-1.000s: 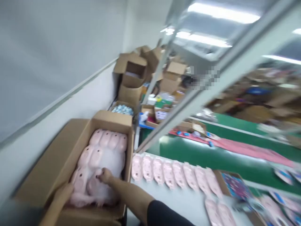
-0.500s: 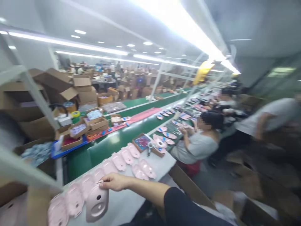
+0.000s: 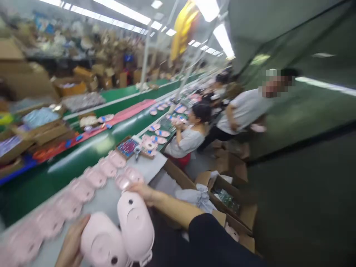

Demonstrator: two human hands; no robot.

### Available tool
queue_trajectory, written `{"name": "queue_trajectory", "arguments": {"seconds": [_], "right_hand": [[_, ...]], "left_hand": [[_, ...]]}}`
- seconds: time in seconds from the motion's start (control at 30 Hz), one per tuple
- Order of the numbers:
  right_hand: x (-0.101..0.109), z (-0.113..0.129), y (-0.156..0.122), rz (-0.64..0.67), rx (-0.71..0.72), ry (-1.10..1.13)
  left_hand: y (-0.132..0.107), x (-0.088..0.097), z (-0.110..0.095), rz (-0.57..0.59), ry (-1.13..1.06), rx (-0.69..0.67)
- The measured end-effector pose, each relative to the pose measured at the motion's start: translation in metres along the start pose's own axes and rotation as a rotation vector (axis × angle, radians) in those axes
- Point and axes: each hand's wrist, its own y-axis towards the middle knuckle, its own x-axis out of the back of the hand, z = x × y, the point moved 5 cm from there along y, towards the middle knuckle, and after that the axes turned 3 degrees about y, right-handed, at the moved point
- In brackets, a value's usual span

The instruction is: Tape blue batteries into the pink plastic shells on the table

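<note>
Two pink plastic shells are held side by side at the bottom of the head view, seeming to touch or overlap. My left hand (image 3: 72, 241) is closed round the outer edge of the left pink shell (image 3: 97, 237), which has a round dark hole near its lower end. The top end of the right pink shell (image 3: 136, 226) is gripped by my right hand (image 3: 144, 193); its dark hole sits near the top. Fingers under both shells are hidden. Along the bench edge lies a row of similar pink shells (image 3: 82, 189), blurred at the near end.
A green conveyor belt (image 3: 63, 168) runs beyond the white bench top (image 3: 151, 165). An open box of small coloured parts (image 3: 128, 146) stands at the bench's far end. A co-worker (image 3: 189, 137) sits beyond it, another person (image 3: 247, 107) leans behind. Cartons (image 3: 228, 196) stand at right.
The view has turned right and down. My right hand has brought its pink shell away from the row, closer to me. My left hand has come into view holding a second shell.
</note>
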Motion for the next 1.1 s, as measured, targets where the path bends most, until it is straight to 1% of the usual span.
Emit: {"name": "queue_trajectory", "arguments": {"seconds": [0.03, 0.07, 0.1, 0.2, 0.27, 0.37, 0.47, 0.67, 0.77, 1.0, 1.1], "right_hand": [[0.004, 0.0, -0.006, -0.022, -0.024, 0.055], [0.007, 0.001, -0.01, -0.019, -0.041, 0.073], [0.009, 0.002, -0.01, -0.004, -0.062, 0.086], [0.011, 0.003, -0.007, 0.052, -0.126, 0.121], [0.008, 0.005, -0.009, 0.072, -0.14, 0.134], [0.002, 0.013, -0.016, 0.076, -0.101, 0.12], [0.0, 0.023, -0.019, 0.075, -0.044, 0.08], [0.006, 0.035, -0.017, 0.085, 0.03, 0.003], [0.012, 0.036, -0.016, 0.084, 0.018, -0.021], [0.027, 0.029, -0.013, 0.052, -0.025, -0.068], [0.031, 0.024, -0.013, 0.043, -0.037, -0.076]], "left_hand": [[-0.012, 0.001, 0.005, -0.02, -0.131, 0.043], [-0.02, -0.001, 0.006, 0.004, -0.237, 0.089], [-0.023, -0.005, 0.004, 0.038, -0.302, 0.116], [-0.016, -0.019, -0.008, 0.201, -0.374, 0.208], [-0.014, -0.024, -0.016, 0.253, -0.38, 0.235], [-0.018, -0.025, -0.025, 0.261, -0.375, 0.229], [-0.02, -0.024, -0.03, 0.267, -0.372, 0.227], [-0.01, -0.027, -0.029, 0.229, -0.378, 0.232], [-0.006, -0.029, -0.028, 0.23, -0.374, 0.233], [-0.006, -0.036, -0.041, 0.298, -0.348, 0.202], [-0.005, -0.037, -0.041, 0.308, -0.344, 0.207]]}}
